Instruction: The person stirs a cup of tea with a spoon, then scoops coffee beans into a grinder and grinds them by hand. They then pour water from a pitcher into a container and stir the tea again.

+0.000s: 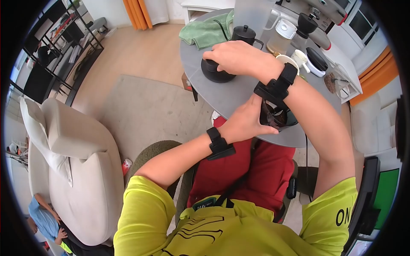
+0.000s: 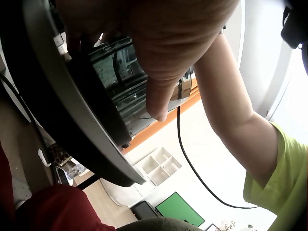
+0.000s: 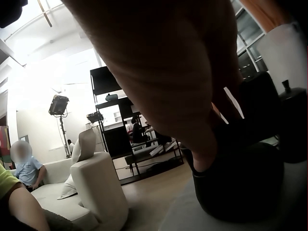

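Observation:
My right hand (image 1: 236, 58) reaches across over my left arm and grips the top of a round black pot (image 1: 218, 77) standing on the grey table (image 1: 213, 94). In the right wrist view, its thumb lies at the rim of the black pot (image 3: 240, 187); the other fingers are mostly hidden. Near the table's front edge, my left hand (image 1: 244, 121) holds the side of a dark see-through glass vessel (image 1: 275, 117), thumb and fingers spread round it. In the left wrist view, the glass vessel (image 2: 137, 106) shows beside the thumb, above the table's edge.
Behind the pot stand a black gooseneck kettle (image 1: 244, 34) and a green cloth (image 1: 203, 34). Farther right are a lidded clear jug (image 1: 282, 34), a white handled cup (image 1: 300, 59), a black-lidded container (image 1: 316, 62) and a glass jar (image 1: 335, 81). A person (image 3: 29, 168) sits on the sofa (image 3: 98, 187).

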Available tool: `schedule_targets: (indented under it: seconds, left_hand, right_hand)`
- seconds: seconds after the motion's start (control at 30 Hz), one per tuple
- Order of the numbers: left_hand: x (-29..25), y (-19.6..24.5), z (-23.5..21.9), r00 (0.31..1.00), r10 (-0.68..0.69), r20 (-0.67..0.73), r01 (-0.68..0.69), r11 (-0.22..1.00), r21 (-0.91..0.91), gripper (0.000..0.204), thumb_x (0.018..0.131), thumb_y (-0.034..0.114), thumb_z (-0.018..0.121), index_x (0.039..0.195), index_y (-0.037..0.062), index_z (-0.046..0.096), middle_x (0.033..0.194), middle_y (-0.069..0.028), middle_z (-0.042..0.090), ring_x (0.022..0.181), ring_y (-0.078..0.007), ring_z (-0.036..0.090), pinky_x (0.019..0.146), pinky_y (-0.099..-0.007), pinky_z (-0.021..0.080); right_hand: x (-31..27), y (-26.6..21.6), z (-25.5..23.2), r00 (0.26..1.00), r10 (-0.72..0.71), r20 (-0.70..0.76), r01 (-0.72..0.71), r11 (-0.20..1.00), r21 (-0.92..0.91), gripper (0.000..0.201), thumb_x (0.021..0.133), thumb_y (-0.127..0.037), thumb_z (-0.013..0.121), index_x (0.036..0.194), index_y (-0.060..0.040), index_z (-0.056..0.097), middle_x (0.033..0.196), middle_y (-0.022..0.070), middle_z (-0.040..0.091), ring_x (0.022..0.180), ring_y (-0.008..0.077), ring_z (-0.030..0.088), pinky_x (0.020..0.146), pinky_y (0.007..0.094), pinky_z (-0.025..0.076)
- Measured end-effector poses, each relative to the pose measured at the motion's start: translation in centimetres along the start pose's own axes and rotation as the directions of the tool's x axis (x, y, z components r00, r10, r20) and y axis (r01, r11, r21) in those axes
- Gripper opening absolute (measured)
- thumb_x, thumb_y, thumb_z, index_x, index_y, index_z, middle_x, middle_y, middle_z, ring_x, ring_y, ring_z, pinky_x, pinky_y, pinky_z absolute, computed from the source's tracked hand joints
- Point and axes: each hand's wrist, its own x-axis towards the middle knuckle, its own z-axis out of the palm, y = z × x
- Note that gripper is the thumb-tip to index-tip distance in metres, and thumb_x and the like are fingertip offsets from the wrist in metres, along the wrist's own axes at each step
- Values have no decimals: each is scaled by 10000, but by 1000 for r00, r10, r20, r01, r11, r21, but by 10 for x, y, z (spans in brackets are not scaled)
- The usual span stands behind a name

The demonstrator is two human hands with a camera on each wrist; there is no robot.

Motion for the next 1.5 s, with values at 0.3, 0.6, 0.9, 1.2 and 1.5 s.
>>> schedule_targets:
  seconds: [0.3,0.6,0.9,1.2,1.5]
  left_hand:
    - [0,3,3,999,12,-51,-12,1000,-9,1107,612,225,881,1419,-14,164,1300,-214,468,1233,-319,480,1022,-372,388]
    - [14,11,-14,997,82,-8,-83,989,-121,1276,588,236,888,1462,-14,-8,1436,-246,279,1363,-337,292,1114,-406,273]
    - [15,45,-32,974,226,-17,-227,970,-87,1188,612,251,885,1478,38,99,1447,-211,323,1373,-308,299,1124,-403,264]
    - [14,38,-25,987,159,-11,-160,982,-103,979,682,239,844,1437,19,262,1380,-190,424,1320,-298,384,1067,-395,353]
    - [16,34,-27,994,90,60,-82,990,-114,915,698,213,837,1417,23,303,1304,-144,485,1257,-247,434,1035,-386,369]
  right_hand:
    - [-43,13,-55,937,107,-331,-29,972,233,349,900,-217,542,1226,-93,538,1070,155,631,980,349,591,821,420,473]
    - [-144,5,-130,929,300,-219,-226,924,308,329,865,-225,548,1102,-1,588,857,203,648,785,352,617,707,390,469]
    - [-186,-7,-102,919,365,-146,-313,905,288,359,857,-190,610,1189,-54,583,907,161,661,828,323,629,749,398,472]
    - [-184,-24,-87,926,203,-318,-210,978,13,351,823,-202,636,1143,-59,623,978,149,670,884,333,614,808,387,477]
    - [-182,-22,-92,958,215,-191,-178,964,195,201,832,-173,557,896,9,612,742,231,623,707,399,615,650,438,504]
